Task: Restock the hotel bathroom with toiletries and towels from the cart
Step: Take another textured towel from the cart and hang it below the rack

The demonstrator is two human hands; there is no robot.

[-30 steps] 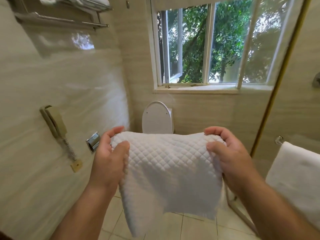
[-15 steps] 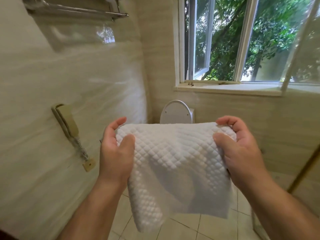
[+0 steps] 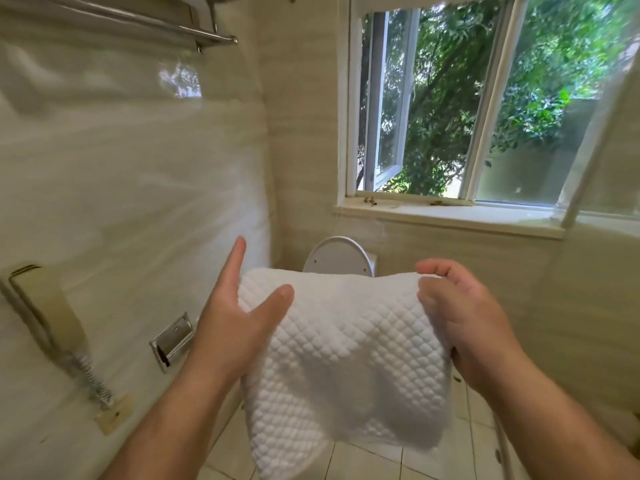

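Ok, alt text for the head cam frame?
A person holds up a white quilted towel in a bathroom: the right hand grips its top corner, the left hand touches the other corner with fingers straight. Behind it are a toilet with the lid up, an open window onto trees, and a wall phone.

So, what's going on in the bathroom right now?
A person holds a white quilted towel up in front of them. The right hand grips its top right corner with curled fingers. The left hand is spread open at the top left edge, fingers straight behind the cloth, thumb across the front. The towel hangs loose above the tiled floor, in front of the toilet, and is not yet on the metal rack high on the left wall.
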